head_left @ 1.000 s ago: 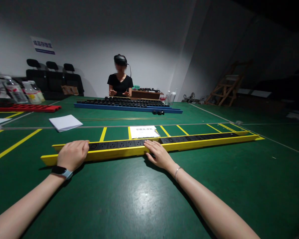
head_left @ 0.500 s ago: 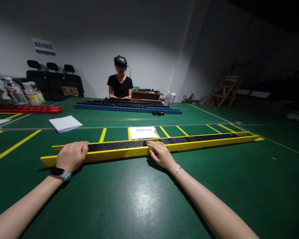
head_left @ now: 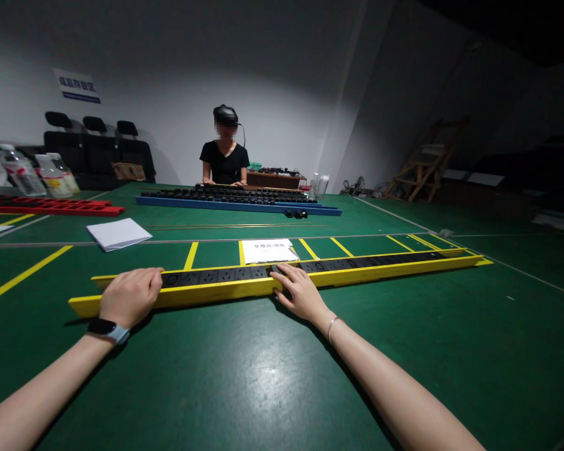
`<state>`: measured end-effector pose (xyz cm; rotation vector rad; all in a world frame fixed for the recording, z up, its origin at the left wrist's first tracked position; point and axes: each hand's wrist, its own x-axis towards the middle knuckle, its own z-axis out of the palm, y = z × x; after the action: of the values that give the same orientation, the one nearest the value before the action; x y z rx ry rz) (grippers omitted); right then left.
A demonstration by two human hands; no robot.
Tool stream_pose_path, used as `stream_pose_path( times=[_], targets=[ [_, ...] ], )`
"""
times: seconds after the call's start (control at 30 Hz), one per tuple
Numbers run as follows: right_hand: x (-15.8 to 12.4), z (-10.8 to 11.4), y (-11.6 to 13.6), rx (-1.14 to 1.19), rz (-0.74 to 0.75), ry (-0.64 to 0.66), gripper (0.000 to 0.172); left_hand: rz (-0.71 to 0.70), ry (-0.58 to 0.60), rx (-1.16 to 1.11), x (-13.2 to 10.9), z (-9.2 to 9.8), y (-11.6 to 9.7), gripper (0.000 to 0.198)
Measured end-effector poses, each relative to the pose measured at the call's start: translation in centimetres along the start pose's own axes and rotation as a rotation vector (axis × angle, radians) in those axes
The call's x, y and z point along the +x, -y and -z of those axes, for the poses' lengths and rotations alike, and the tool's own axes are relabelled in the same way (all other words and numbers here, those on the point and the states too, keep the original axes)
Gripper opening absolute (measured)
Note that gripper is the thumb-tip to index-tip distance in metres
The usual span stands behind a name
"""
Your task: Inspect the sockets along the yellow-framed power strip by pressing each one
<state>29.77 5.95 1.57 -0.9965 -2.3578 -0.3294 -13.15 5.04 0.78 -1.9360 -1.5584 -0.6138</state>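
Yellow and long, the rail is lying crosswise before me on the green table, black sockets sitting in a row between its walls. My left hand is bending over the near wall close to the left end, hiding part of the rail; its fingertips are lying out of sight, so I cannot tell whether they are pinching anything. My right hand is resting at mid-rail, fingers loosely spread over the near wall and covering part of the row. Toward the right end the sockets are blurring into one dark strip. Beyond the rail, a white label is lying flat. Farther off, a red rail is running out of view at the left.
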Motion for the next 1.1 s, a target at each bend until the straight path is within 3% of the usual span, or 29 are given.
stream_pose_path(
  times=[1.1],
  targets=[
    [-0.27, -0.21, -0.81, -0.048, -0.107, -0.101, 0.026, -0.050, -0.069, 0.025, 0.01, -0.01, -0.03, 0.043]
  ],
)
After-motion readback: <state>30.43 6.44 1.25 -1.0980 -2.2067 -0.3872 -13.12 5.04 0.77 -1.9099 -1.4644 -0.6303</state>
